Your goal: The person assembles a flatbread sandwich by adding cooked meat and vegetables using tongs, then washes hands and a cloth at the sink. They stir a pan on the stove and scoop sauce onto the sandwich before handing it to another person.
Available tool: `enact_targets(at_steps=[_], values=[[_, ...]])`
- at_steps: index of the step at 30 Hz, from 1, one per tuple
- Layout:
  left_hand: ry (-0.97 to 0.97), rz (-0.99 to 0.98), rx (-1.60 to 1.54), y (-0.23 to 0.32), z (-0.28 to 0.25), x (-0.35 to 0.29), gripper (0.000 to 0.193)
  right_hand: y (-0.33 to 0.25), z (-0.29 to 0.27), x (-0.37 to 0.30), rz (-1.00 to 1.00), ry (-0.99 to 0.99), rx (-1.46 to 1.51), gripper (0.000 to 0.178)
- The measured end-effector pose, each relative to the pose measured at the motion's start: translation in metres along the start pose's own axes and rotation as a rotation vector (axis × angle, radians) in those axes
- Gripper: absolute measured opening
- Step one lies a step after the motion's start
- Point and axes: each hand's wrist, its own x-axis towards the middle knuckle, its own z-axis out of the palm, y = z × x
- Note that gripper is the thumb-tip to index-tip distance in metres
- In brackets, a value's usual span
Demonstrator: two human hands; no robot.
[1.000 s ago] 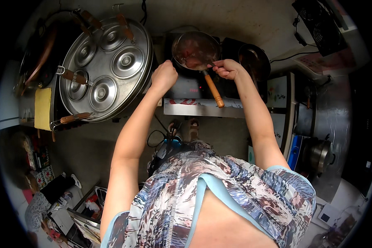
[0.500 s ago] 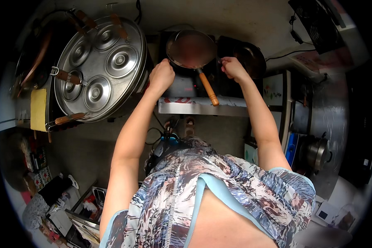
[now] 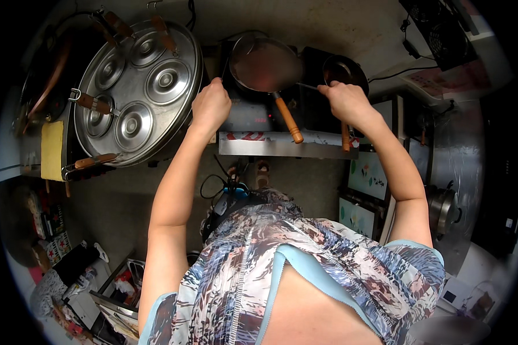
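A frying pan (image 3: 288, 119) with a turned wooden handle sits on a black cooktop (image 3: 243, 118) showing a small red light; its contents are blurred. Left of the pan, my left hand (image 3: 212, 106) is closed in a fist, and what it holds, if anything, is hidden. On the other side, my right hand (image 3: 346, 103) is closed around a thin, dark, rod-like utensil (image 3: 308, 86) that reaches to the pan's right edge. Behind that hand is a second dark pan (image 3: 344, 66), its wooden handle pointing toward me.
A large round metal steamer top (image 3: 138, 95) with several round lids and wooden-handled clips fills the left. A yellow cloth (image 3: 52, 150) hangs beside it. Framed panels (image 3: 368, 175) and a metal pot (image 3: 442, 211) are at the right. A metal counter edge (image 3: 282, 148) runs before the cooktop.
My right hand has moved right and turned over, and the thin utensil now shows. My left hand has drawn back slightly to the left. The second pan's handle has come into view.
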Motion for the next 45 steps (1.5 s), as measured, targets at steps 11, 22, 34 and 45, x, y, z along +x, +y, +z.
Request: enact_targets(at_steps=[11,22,34,45], values=[[-0.005,0.013,-0.032,-0.009,0.002,-0.001,0.032,-0.031,0.092,0.017,0.091,0.171,0.066,0.031],[-0.023,-0.011,-0.047,-0.011,0.002,0.006,0.035,-0.043,0.129,0.035,0.149,0.366,-0.072,0.047],[-0.035,-0.024,-0.066,-0.012,0.01,0.011,0.035,-0.046,0.145,0.051,0.234,0.376,-0.007,0.047],[0.044,-0.014,-0.151,-0.011,-0.013,0.015,0.032,-0.003,0.058,0.057,0.33,0.419,0.229,0.038]])
